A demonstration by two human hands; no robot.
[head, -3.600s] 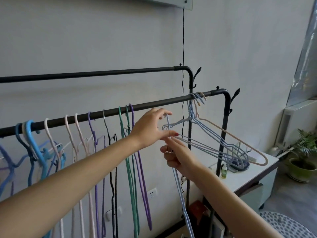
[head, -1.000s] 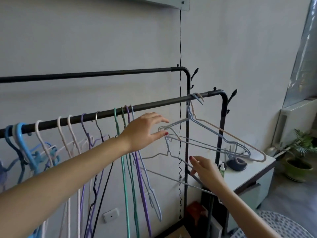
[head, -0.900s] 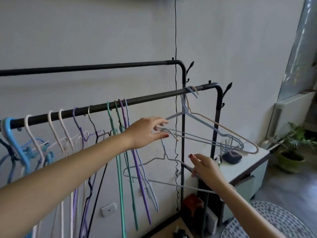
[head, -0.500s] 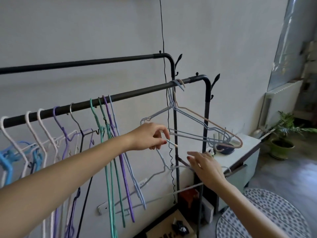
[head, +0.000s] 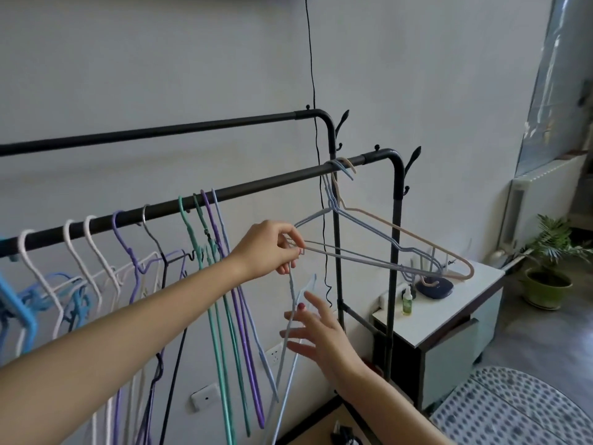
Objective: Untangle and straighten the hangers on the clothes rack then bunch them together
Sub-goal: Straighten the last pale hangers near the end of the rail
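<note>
Head view: left hand (head: 269,248) pinches pale blue hanger (head: 288,319), right hand (head: 316,332) spread beside it

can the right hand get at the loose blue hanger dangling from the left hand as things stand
Probably yes. The right hand is open with fingers spread, right at the loose hanger that hangs from the left hand. Nothing lies between them; one fingertip seems to touch the wire already, though I can't be sure of contact.
</note>
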